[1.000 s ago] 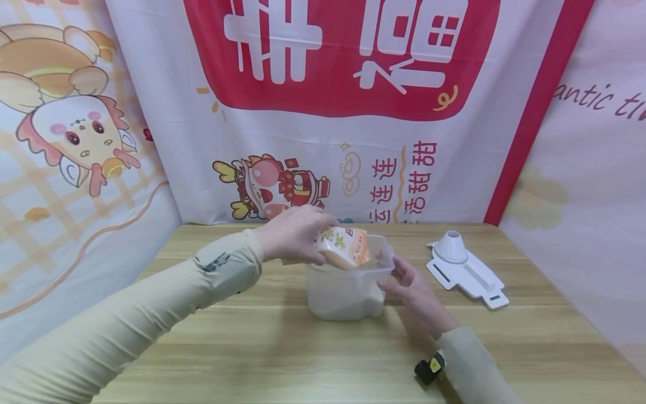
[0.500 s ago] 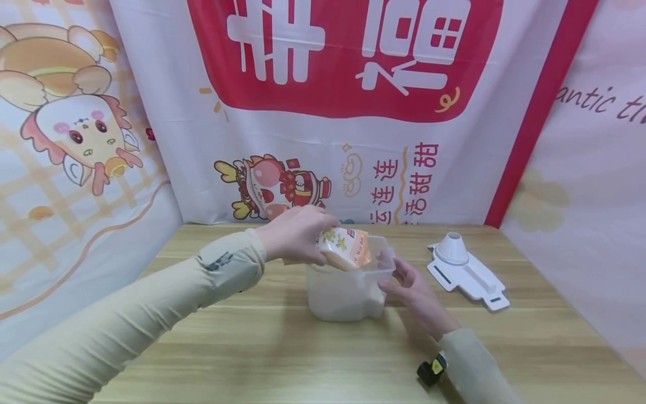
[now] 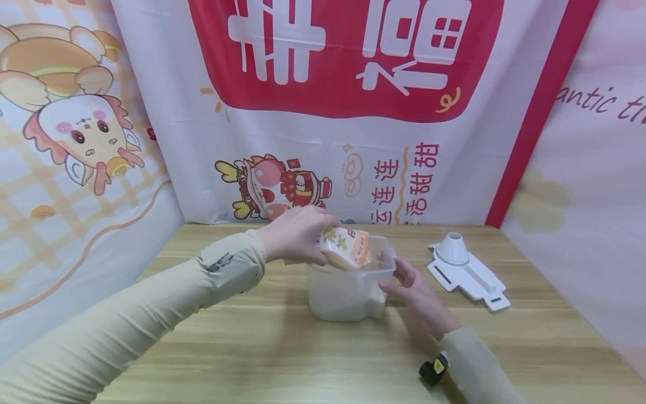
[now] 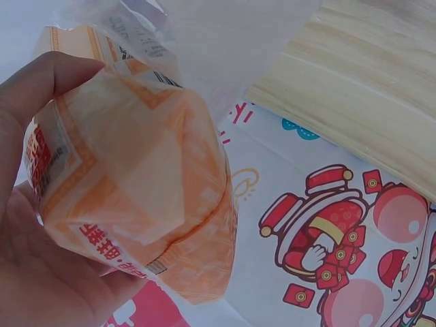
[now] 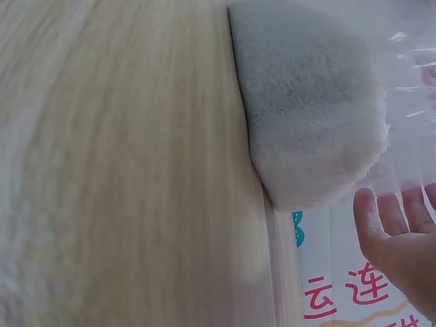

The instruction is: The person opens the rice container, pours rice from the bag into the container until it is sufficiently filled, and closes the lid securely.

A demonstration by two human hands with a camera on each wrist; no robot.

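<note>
Packet (image 3: 348, 248) tilts in left grip (image 3: 301, 234) over container (image 3: 335, 294).

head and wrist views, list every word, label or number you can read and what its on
"幸福": back cloth, large, sideways, cut at top
"运连连": same cloth, sideways, cut below
"活甜甜": same cloth, sideways, cut below
"antic ti": right cloth, cut off
Bag: lettering too small or blurred to read
Left sleeve: dark mark, can't tell whether it's lettering
</note>
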